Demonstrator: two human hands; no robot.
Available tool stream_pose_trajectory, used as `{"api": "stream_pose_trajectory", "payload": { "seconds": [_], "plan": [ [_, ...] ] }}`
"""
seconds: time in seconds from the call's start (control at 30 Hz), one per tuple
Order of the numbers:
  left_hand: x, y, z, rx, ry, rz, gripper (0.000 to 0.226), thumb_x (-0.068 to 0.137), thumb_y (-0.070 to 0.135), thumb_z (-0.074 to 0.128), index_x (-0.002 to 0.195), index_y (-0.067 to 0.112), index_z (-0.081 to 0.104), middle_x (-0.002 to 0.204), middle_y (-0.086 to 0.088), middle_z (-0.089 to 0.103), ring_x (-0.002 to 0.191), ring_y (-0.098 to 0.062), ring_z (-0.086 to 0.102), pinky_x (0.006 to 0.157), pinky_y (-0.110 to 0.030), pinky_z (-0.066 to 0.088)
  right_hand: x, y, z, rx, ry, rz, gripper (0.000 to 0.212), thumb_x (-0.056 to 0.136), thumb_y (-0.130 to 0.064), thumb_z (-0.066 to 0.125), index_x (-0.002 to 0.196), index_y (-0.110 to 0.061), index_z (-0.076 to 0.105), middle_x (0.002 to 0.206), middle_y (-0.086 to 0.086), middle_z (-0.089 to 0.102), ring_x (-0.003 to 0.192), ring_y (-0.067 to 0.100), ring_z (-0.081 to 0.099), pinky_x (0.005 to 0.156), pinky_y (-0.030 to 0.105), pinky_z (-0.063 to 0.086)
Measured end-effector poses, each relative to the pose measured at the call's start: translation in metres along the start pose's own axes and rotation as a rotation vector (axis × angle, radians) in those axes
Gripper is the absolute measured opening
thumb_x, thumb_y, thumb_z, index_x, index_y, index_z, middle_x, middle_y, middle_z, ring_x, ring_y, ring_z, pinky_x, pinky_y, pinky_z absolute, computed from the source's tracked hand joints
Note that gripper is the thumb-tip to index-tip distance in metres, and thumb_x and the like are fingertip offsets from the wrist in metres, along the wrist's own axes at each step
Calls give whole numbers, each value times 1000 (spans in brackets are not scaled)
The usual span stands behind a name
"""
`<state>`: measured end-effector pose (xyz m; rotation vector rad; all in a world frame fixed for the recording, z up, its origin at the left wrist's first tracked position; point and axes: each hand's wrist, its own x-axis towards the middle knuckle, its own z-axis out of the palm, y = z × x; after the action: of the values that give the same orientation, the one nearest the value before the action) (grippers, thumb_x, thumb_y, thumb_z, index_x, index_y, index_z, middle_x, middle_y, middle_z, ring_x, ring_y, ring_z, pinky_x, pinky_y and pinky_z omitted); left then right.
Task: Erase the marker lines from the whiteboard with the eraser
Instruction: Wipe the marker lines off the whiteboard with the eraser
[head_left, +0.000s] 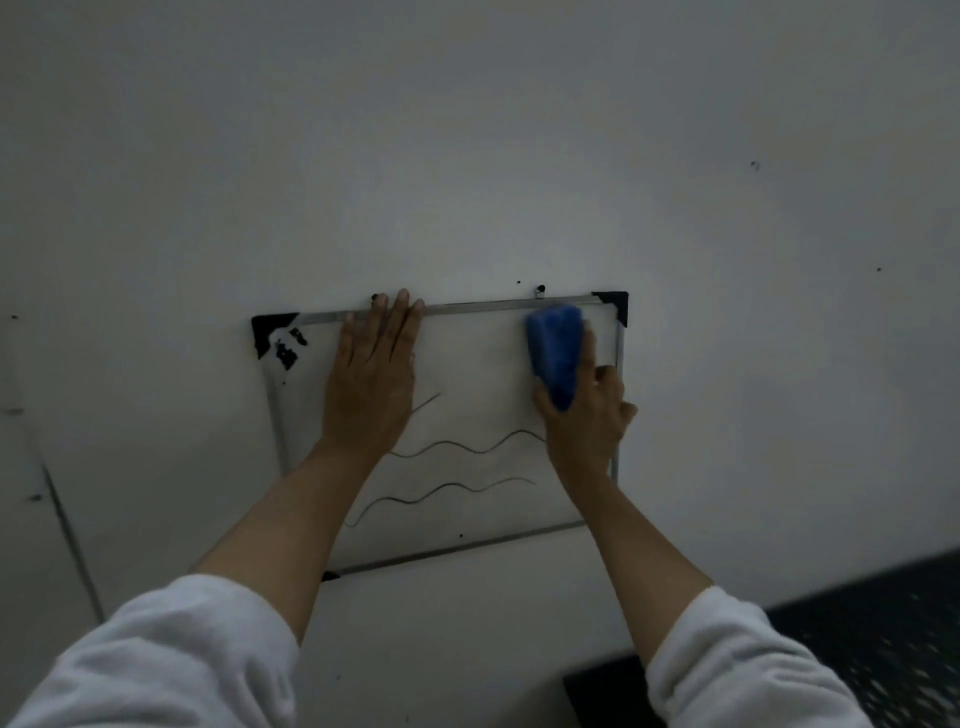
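Hands: both reached up to the whiteboard (467, 374), which hung on a pale wall (467, 130).
Left hand (371, 376): lay flat on the left half of the whiteboard, fingers straight and close together, fingertips touching the top rail of the frame.
Right hand (587, 415): gripped the eraser (556, 353) from below, fingers curled round its lower end, thumb out toward the whiteboard's right edge.
Eraser: blue, soft-looking, pressed against the whiteboard near its upper right corner, just below the top rail.
Whiteboard: metal-framed with black corner caps, tilted slightly in the view; black smudges sat by its upper left corner.
Marker lines (457, 467): two wavy dark lines ran across the lower half of the whiteboard, one above the other; a short faint stroke showed just right of the left hand's heel.
Upper part of whiteboard: no lines visible between the two hands.
Sleeves (171, 660): white, pushed up to the forearms, below the whiteboard.
Dark patterned surface (883, 639): lay below and right of the whiteboard, in the corner of the view.
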<state>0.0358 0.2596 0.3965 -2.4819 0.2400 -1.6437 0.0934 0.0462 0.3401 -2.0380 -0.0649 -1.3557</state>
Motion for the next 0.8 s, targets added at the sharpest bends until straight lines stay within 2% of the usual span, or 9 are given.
{"api": "stream_pose_trajectory", "payload": {
  "seconds": [0.07, 0.13, 0.27, 0.33, 0.53, 0.6, 0.7, 0.73, 0.8],
  "plan": [
    [0, 0, 0, -8, 4, 1, 52, 99, 10, 44, 148, 6, 29, 155, -12, 27, 144, -31, 22, 118, -50, 16, 3, -6, 1, 101, 5, 220, 82, 83, -40, 68, 150, -22, 25, 104, 18, 55, 87, 33, 54, 77, 43, 40],
    [0, 1, 0, -9, 9, 1, 52, 99, 10, 45, 148, 5, 29, 154, -13, 28, 143, -32, 22, 118, -50, 15, -4, -21, 2, 178, 30, 246, 83, 82, -36, 70, 150, -18, 25, 101, 19, 54, 85, 33, 53, 77, 47, 45],
    [-1, 3, 2, -2, 11, -10, 52, 99, 10, 46, 148, 5, 28, 154, -14, 27, 143, -33, 22, 118, -50, 14, -26, -31, 6, 12, -32, -350, 86, 75, -36, 72, 147, -20, 27, 86, 11, 55, 73, 27, 50, 67, 37, 40],
    [-1, 2, 1, 13, 20, -13, 52, 99, 11, 45, 148, 5, 28, 154, -14, 27, 143, -32, 22, 118, -50, 15, -14, -18, 3, -46, -31, -413, 86, 75, -39, 73, 146, -20, 29, 86, 11, 57, 72, 27, 51, 67, 37, 40],
    [0, 3, 1, 28, 24, -16, 51, 100, 12, 42, 148, 7, 28, 155, -12, 27, 143, -31, 23, 118, -50, 15, 10, -6, -2, 168, -6, 360, 80, 87, -39, 63, 152, -24, 17, 110, 17, 51, 98, 34, 51, 81, 41, 35],
    [-1, 3, 2, 31, 16, -23, 51, 100, 12, 42, 149, 7, 27, 156, -12, 25, 144, -31, 21, 118, -50, 14, 2, -20, -1, 196, 22, 228, 79, 84, -33, 68, 149, -18, 27, 103, 18, 53, 93, 35, 52, 79, 42, 39],
    [-1, 3, 4, 49, 14, -25, 54, 99, 11, 45, 149, 6, 26, 156, -12, 25, 144, -32, 21, 118, -50, 15, -12, -18, 0, -23, -42, -274, 86, 75, -36, 75, 146, -17, 33, 91, 13, 57, 78, 29, 53, 70, 39, 41],
    [-1, 2, 5, 53, 14, -24, 54, 98, 10, 46, 149, 6, 26, 155, -12, 25, 144, -32, 21, 118, -50, 14, -6, -11, -2, -67, -53, -337, 89, 73, -38, 76, 147, -19, 31, 91, 12, 58, 77, 28, 53, 70, 39, 41],
    [-1, 2, 5, 60, 8, -21, 55, 98, 10, 47, 149, 7, 26, 155, -12, 26, 144, -32, 22, 118, -50, 15, 8, 3, -6, -58, -67, -173, 89, 77, -39, 74, 150, -23, 25, 100, 13, 58, 85, 30, 54, 75, 40, 37]
  ]
}}
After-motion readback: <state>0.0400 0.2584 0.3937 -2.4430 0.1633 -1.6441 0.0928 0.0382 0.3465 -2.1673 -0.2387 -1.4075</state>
